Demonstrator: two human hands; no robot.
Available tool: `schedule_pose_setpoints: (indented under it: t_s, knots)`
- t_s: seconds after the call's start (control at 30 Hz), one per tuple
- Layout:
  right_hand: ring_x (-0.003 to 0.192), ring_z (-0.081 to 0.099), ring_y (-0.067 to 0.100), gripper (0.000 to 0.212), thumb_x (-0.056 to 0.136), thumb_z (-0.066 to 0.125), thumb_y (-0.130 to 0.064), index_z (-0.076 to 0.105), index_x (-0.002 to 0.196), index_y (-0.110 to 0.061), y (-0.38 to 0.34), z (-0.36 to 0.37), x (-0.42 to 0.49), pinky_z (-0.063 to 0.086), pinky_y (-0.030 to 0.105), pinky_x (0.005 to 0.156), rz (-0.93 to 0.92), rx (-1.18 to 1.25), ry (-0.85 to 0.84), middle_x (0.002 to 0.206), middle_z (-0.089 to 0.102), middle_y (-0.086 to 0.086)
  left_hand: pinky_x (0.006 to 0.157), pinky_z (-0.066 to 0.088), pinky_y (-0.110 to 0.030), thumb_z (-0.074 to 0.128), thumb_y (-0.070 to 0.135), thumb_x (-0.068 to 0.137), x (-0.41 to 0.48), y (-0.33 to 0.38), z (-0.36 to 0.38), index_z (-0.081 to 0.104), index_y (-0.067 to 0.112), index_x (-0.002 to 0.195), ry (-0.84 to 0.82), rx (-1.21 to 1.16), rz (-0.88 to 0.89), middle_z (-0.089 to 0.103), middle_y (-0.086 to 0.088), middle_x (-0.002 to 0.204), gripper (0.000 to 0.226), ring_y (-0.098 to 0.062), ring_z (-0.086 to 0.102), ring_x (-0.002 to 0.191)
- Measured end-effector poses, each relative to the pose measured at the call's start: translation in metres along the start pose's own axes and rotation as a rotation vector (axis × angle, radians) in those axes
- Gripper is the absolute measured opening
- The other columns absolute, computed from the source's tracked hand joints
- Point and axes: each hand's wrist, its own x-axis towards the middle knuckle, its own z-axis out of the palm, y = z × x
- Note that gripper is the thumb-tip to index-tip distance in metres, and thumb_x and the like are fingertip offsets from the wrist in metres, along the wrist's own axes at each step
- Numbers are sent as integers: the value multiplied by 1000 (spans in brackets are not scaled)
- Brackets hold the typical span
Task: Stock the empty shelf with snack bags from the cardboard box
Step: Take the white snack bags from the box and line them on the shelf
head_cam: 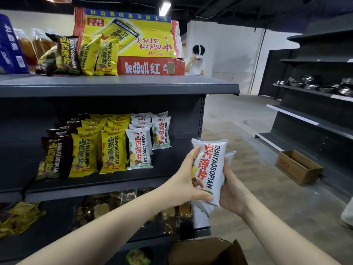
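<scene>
Fingers [195, 152] of left hand [183, 180] and right hand [232, 190] curl round white snack bags [212, 163], rear ones mostly hidden.

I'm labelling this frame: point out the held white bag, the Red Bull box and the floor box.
white bag [211, 168], head view, printed front.
Red Bull box [145, 67], head view, red front panel.
floor box [290, 167], head view, side wall.

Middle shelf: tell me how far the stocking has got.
Done: rows of brown bags, yellow bags and white bags stand on the middle shelf. In hand: the left hand and right hand grip a white snack bag together, short of the shelf, with another bag behind it. Left: bare space shows beside the white rows; the cardboard box below is open, its contents hidden.
</scene>
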Motion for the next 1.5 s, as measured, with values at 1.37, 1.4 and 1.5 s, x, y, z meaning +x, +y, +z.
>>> schedule_pose_setpoints:
  t_s: [1.37,1.4,1.5]
  knots:
    - [120,42,39,68,89,53,-49,25,146,-23,14,59,328,44,44,85,-414,-1361,827,129,40,19,92,31,-22,50,35,92,39,-96,-217,26,45,131,738,-209,-104,32,46,104,46,18,39,97]
    - [119,42,39,68,89,53,-50,26,146,-23,16,58,335,45,44,83,-440,-1390,845,128,41,20,91,32,-20,51,36,92,38,-99,-220,27,48,128,742,-212,-98,33,46,105,45,18,39,99]
    - [114,41,38,67,88,54,-49,28,144,-23,24,60,352,45,44,81,-462,-1494,868,125,39,19,74,33,-7,52,37,90,36,-104,-231,30,52,120,767,-237,-76,34,45,105,40,18,40,99]
